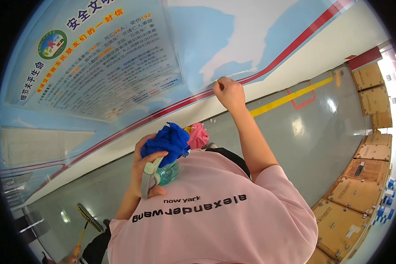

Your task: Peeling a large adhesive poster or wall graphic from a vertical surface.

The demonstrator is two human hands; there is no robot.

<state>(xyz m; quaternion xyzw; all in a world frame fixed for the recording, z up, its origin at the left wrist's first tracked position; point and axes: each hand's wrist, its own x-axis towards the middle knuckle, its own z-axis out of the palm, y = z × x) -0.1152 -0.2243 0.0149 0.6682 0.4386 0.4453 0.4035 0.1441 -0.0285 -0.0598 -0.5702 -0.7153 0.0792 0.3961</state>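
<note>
My left hand is closed around a bunched blue cloth and a clear green spray bottle with a pale trigger head, both close to my chest. Raised to the wall, my right hand has its fingers curled and pinched together at the red stripe along the lower part of a blue-and-white wall graphic. Whatever those fingertips may hold is too small to make out. A pink cloth shows just beyond the blue one, with a bit of yellow beside it.
A large printed notice covers the wall at left. Yellow tape marks the grey floor. Stacked wooden crates line the right side. At lower left, another person's hand holds a yellow-handled mop.
</note>
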